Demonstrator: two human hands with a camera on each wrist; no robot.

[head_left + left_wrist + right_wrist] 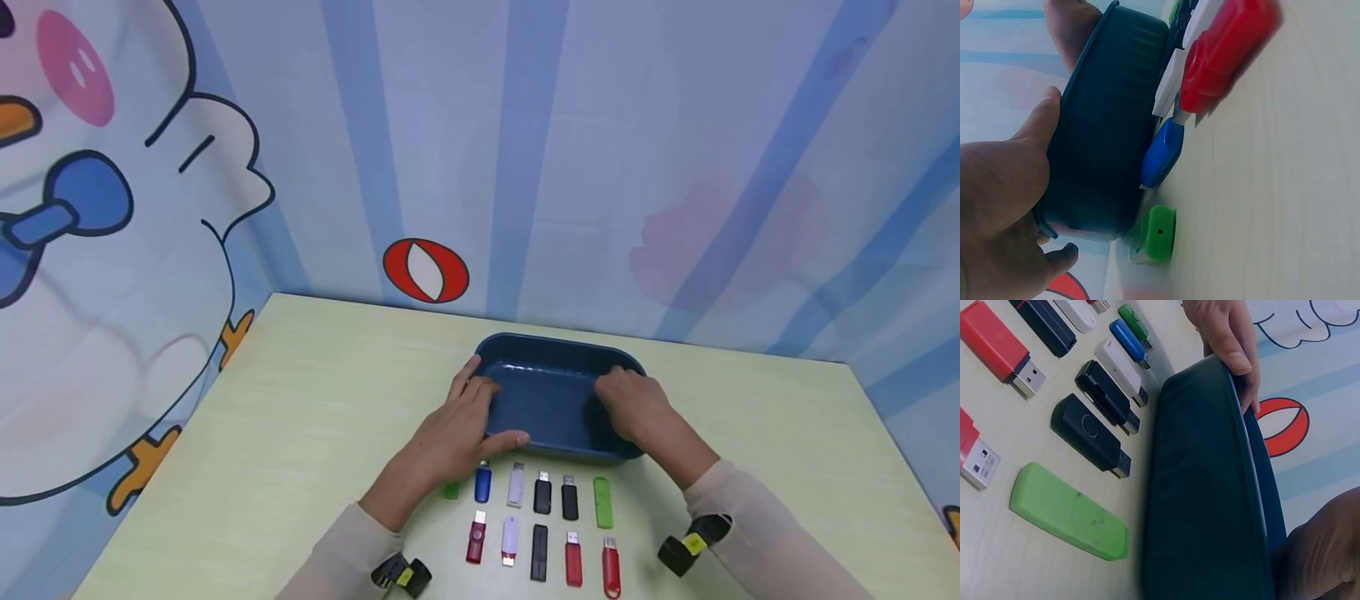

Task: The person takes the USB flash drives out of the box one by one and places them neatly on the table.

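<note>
A dark blue rectangular plastic tray [555, 392] stands near the back of the table, its floor bare where visible. My left hand [450, 433] holds its left front corner, thumb over the front rim and fingers on the left side. My right hand [637, 404] reaches over the right side into the tray with fingers bent down; their tips are hidden. USB sticks lie in two rows before the tray, among them a blue one [483, 483], a light green one [603, 502], a black one [539, 552] and a red one [611, 567].
A partly covered green USB stick [1155, 234] lies beside the left hand, close to the tray. A printed cloth backdrop [450, 167] rises behind the pale table [337, 375]. Each wrist carries a small black camera, such as the right one [693, 542].
</note>
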